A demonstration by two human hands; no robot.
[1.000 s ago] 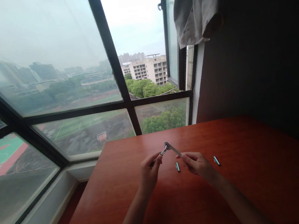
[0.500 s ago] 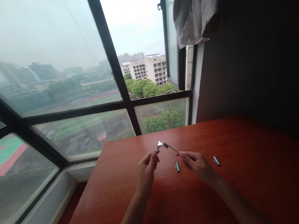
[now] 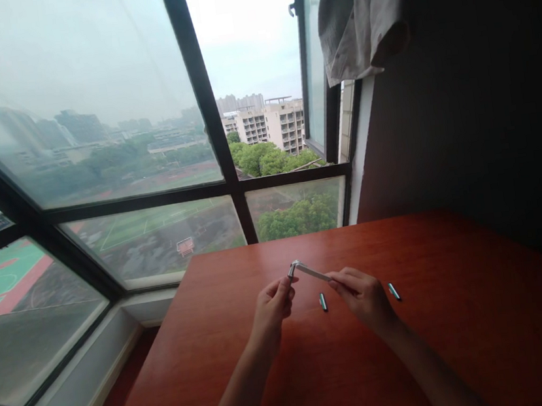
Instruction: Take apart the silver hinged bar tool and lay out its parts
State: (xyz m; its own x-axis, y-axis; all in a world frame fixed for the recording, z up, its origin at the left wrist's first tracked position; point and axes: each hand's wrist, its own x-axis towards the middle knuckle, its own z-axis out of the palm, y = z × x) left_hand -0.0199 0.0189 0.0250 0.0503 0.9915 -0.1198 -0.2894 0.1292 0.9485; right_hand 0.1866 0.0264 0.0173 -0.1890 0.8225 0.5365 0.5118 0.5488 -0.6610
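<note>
Above the table, my left hand (image 3: 271, 307) pinches the lower part of a small silver razor handle (image 3: 291, 270), which is tilted with its shiny top up. Closed fingers of my right hand (image 3: 361, 291) hold one end of a thin grey brush (image 3: 314, 271). The brush slants up to the left, and its far end meets the razor handle's top; I cannot tell how firmly they touch. On the table between my hands lies a small green, white and black piece like a razor cartridge (image 3: 323, 302). A similar cartridge (image 3: 394, 291) lies right of my right hand.
The reddish-brown wooden table (image 3: 209, 342) reaches to the windows. A dark window frame (image 3: 244, 216) stands behind its far edge, with one pane (image 3: 316, 66) swung open. Grey cloth (image 3: 349, 35) hangs at upper right, beside a dark wall (image 3: 461, 107).
The brush has turned, showing a broader pale side, and its far end has moved left onto the razor handle's top. My right hand has shifted slightly right. Both cartridges stay on the table.
</note>
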